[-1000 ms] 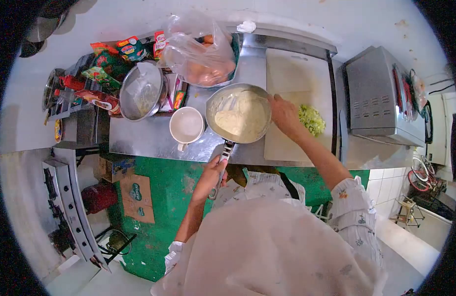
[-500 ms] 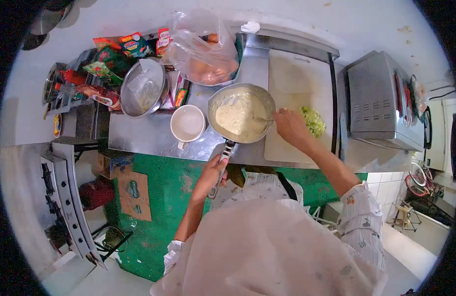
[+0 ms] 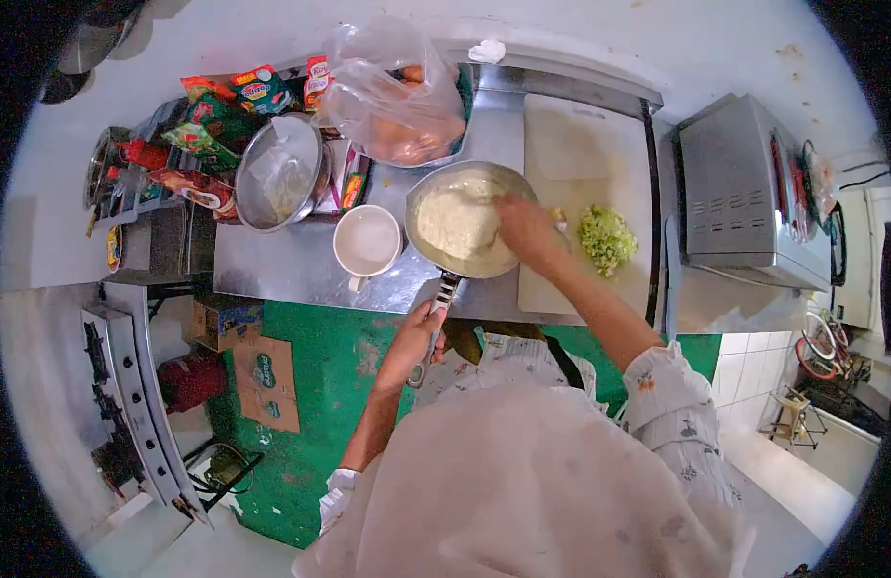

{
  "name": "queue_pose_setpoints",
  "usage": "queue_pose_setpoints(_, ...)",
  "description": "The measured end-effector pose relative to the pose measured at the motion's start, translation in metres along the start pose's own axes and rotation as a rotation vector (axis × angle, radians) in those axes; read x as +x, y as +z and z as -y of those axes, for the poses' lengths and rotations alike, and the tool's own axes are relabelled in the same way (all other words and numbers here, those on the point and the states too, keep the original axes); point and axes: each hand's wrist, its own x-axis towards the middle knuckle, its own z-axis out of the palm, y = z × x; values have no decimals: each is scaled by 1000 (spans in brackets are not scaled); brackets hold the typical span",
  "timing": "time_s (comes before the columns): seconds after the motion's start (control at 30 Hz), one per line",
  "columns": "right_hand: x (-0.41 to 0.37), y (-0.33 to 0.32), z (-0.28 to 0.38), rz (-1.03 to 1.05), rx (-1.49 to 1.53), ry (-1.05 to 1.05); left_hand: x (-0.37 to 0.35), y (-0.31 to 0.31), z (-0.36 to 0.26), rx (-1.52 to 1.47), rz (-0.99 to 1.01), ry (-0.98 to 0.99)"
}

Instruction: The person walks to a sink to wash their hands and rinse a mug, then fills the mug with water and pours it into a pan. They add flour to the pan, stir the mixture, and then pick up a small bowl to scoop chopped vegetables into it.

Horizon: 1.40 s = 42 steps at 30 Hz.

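Note:
My left hand (image 3: 412,339) is wrapped around the long handle of a saucepan (image 3: 416,252) at the front edge of the steel counter. Inside the pan lies a thick, pale, creamy mixture (image 3: 455,217). Over the pan's right side, my right hand (image 3: 530,231) is closed on a metal utensil, which the fingers now mostly hide. To the left of the pan stands a white mug (image 3: 367,241). Chopped green vegetable (image 3: 607,239) sits in a pile on the white cutting board (image 3: 571,173), to the right of my right hand.
A clear bag of eggs (image 3: 407,125) is behind the pan. A metal bowl (image 3: 281,173) and several food packets (image 3: 262,89) crowd the back left. On the right, a knife (image 3: 671,275) lies beside the board, near a grey microwave (image 3: 744,193). A stove (image 3: 127,385) stands lower left.
My right hand has moved left, from the pan's right rim to over the mixture. The utensil, visible before, is now mostly covered. My left hand keeps its hold on the handle.

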Motion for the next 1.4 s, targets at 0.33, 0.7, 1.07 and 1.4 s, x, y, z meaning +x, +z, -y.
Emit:
queue_pose_setpoints(0.33,-26,-40,20,291,-32,19,1,0,2,-24,-28,-22)
queue_pose_setpoints(0.7,-29,-57,-1,263,-176,86,4,-4,8,-13,-1,6)
queue_pose_setpoints(1.07,3,-46,1,69,-191,230,2,-5,2,14,2,-18)
queue_pose_setpoints(1.4,-2,-5,8,148,-25,102,-1,-4,-2,7,15,-8)
